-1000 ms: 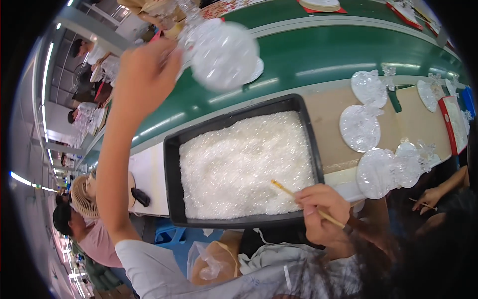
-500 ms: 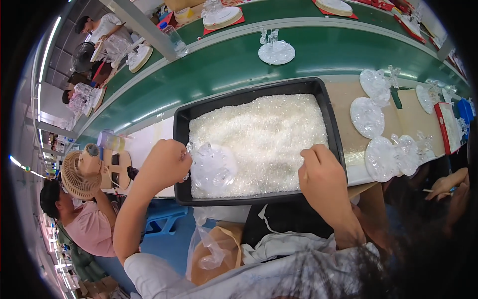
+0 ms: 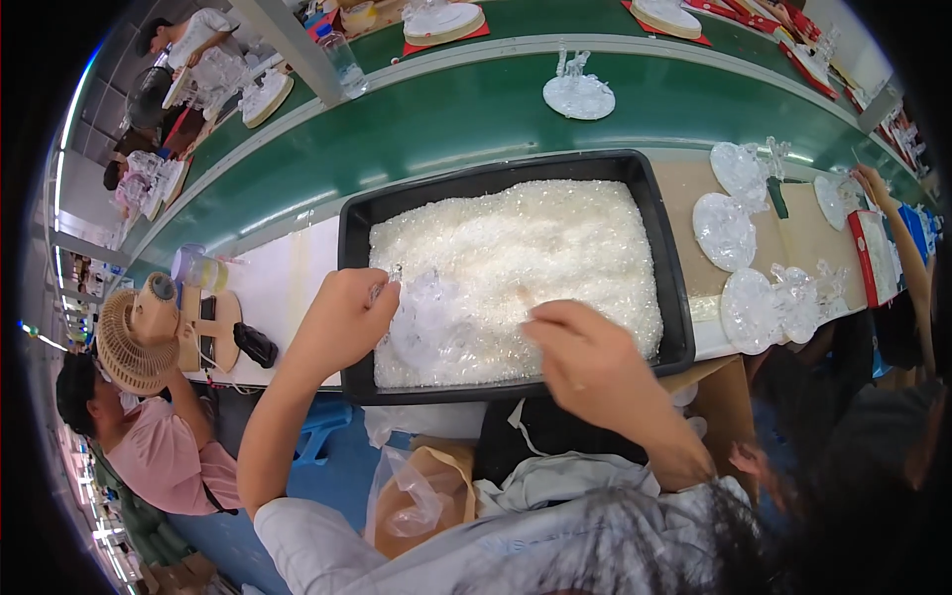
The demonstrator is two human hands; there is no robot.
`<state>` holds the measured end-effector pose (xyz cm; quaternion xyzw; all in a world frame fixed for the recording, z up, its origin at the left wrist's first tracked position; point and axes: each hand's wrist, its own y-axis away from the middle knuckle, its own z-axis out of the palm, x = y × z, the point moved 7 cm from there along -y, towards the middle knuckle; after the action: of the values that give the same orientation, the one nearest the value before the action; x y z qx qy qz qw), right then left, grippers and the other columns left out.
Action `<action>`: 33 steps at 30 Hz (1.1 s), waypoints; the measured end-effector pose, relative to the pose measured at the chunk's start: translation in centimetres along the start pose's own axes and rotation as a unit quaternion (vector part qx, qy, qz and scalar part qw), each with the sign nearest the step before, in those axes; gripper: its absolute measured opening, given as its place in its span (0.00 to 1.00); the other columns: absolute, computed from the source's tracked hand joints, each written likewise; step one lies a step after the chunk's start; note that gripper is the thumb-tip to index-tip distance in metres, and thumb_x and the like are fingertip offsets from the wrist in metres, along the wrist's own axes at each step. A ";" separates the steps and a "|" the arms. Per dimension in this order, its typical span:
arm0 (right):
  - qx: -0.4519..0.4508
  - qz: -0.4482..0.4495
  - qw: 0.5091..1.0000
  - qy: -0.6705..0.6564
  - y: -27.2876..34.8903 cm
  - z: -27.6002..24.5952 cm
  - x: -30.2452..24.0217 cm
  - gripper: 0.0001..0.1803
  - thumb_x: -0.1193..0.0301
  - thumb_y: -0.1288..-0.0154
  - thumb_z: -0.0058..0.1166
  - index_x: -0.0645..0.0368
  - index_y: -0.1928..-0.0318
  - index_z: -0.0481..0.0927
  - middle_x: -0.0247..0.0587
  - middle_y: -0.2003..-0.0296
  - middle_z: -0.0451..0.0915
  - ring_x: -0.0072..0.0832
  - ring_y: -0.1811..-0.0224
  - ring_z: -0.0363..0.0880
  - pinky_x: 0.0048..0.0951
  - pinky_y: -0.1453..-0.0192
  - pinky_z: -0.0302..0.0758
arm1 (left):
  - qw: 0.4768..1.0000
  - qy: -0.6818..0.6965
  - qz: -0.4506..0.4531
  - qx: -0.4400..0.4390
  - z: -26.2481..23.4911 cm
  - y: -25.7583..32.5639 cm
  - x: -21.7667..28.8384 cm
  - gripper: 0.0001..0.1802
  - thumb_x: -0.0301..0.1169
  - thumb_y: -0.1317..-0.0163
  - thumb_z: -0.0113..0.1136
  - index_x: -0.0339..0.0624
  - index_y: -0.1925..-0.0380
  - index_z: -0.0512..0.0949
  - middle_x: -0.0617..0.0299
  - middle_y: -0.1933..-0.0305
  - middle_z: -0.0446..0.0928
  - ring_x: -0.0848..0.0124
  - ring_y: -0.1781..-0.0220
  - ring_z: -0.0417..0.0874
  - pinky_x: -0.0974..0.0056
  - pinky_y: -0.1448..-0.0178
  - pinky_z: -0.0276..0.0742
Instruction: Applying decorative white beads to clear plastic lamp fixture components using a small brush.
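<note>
A black tray [image 3: 666, 248] full of white, glittering granules [image 3: 535, 233] lies in front of me. At its left side, a round white base with clear figures [image 3: 428, 322] rests on the granules. My left hand [image 3: 359, 312] is closed on the left edge of this piece; its fingertips are partly hidden. Over the middle-right of the granules, my right hand [image 3: 585, 357] has its fingers pressed together, somewhat blurred. What those fingers hold, if anything, cannot be made out.
Beyond the tray runs a green conveyor belt [image 3: 446, 109], carrying a similar clear piece [image 3: 579, 96]. Several finished-looking round pieces [image 3: 751, 309] stand right of the tray. A beige fan [image 3: 134, 342] and black object [image 3: 255, 344] are at left. Co-workers sit on both sides.
My right hand has moved left over the granules, toward the round piece. The piece on the belt has shifted right. At far right, a co-worker's arm now reaches toward the belt.
</note>
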<state>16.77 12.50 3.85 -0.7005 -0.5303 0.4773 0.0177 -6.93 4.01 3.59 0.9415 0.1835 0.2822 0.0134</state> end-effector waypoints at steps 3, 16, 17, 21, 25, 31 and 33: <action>0.017 0.064 0.992 0.110 1.3 -2.5 1.8 0.12 0.83 0.45 0.57 0.64 0.58 0.81 0.47 0.62 0.79 0.44 0.65 0.81 0.35 0.61 0.78 | 1.000 -0.012 0.020 0.017 -0.2 0.1 1.0 0.17 0.32 0.34 0.54 0.29 0.78 0.73 0.48 0.85 0.70 0.64 0.83 0.75 0.59 0.76 0.67; 0.061 0.061 0.992 0.093 0.3 -1.9 2.3 0.11 0.83 0.43 0.54 0.68 0.57 0.80 0.53 0.57 0.79 0.48 0.60 0.82 0.36 0.56 0.79 | 0.986 -0.047 0.160 -0.024 0.6 -2.7 4.1 0.15 0.31 0.36 0.54 0.30 0.78 0.72 0.41 0.81 0.69 0.43 0.77 0.72 0.52 0.72 0.66; 0.037 0.098 0.989 0.109 0.1 -1.8 3.3 0.11 0.82 0.42 0.54 0.68 0.57 0.79 0.54 0.56 0.79 0.49 0.59 0.82 0.37 0.55 0.79 | 0.979 -0.046 0.192 -0.038 0.8 -2.8 4.6 0.14 0.30 0.36 0.55 0.30 0.78 0.72 0.41 0.81 0.69 0.43 0.77 0.72 0.51 0.72 0.66; -0.064 0.089 0.994 0.023 -0.1 0.7 3.2 0.12 0.81 0.39 0.52 0.69 0.55 0.79 0.54 0.55 0.79 0.48 0.56 0.81 0.37 0.53 0.78 | 0.960 -0.069 0.257 -0.082 1.6 -4.5 5.7 0.14 0.30 0.37 0.55 0.31 0.78 0.72 0.41 0.82 0.68 0.42 0.77 0.70 0.49 0.72 0.66; -0.061 0.032 0.993 -0.090 -0.4 0.2 1.4 0.13 0.82 0.39 0.52 0.69 0.54 0.79 0.54 0.54 0.79 0.49 0.55 0.81 0.36 0.52 0.78 | 0.963 -0.110 0.218 -0.114 1.5 -4.5 5.6 0.10 0.30 0.37 0.56 0.33 0.71 0.77 0.41 0.80 0.71 0.43 0.74 0.74 0.50 0.68 0.70; -0.048 0.106 0.985 0.128 1.5 -2.4 3.1 0.11 0.82 0.41 0.52 0.68 0.56 0.79 0.55 0.59 0.80 0.50 0.59 0.81 0.38 0.56 0.79 | 0.965 -0.124 0.231 0.006 -1.2 -1.6 7.2 0.23 0.28 0.40 0.59 0.42 0.43 0.75 0.47 0.61 0.80 0.49 0.62 0.82 0.53 0.56 0.77; -0.109 0.101 0.984 0.101 1.7 -0.7 2.7 0.11 0.82 0.42 0.54 0.67 0.57 0.80 0.54 0.59 0.80 0.48 0.60 0.82 0.37 0.56 0.79 | 0.935 -0.197 0.293 -0.022 -1.2 -1.0 8.1 0.24 0.28 0.41 0.61 0.42 0.42 0.74 0.48 0.56 0.79 0.51 0.60 0.82 0.53 0.57 0.77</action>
<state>18.47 14.14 1.62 -0.7930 -0.5008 0.3428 -0.0537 -1.66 7.73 8.67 0.9897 -0.1133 0.0861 -0.0138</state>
